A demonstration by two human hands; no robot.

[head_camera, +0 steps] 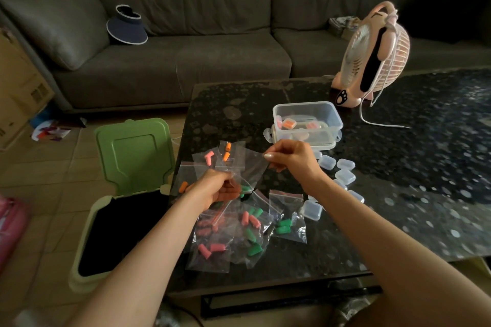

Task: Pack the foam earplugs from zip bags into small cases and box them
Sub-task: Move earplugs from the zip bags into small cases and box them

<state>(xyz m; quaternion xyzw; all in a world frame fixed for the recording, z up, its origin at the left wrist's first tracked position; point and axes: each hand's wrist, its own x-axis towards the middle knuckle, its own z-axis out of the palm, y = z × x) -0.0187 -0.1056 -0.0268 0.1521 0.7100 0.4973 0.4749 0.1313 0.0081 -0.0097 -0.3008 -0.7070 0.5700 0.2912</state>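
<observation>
A clear zip bag [248, 164] hangs between my hands above the dark table. My right hand [292, 158] pinches its upper edge. My left hand [218, 186] grips its lower corner, fingers curled; what else it holds is hidden. Several zip bags [233, 231] with pink, green and orange foam earplugs lie on the table under my arms. Small clear cases [345, 176] are scattered to the right of my right hand. A clear plastic box [308, 122] behind them holds several filled cases.
A green-lidded bin [132, 156] stands open on the floor left of the table [411, 167]. A pink fan [374, 56] with a white cord stands at the table's far side. A grey sofa [186, 56] runs behind, cardboard boxes [18, 87] at far left.
</observation>
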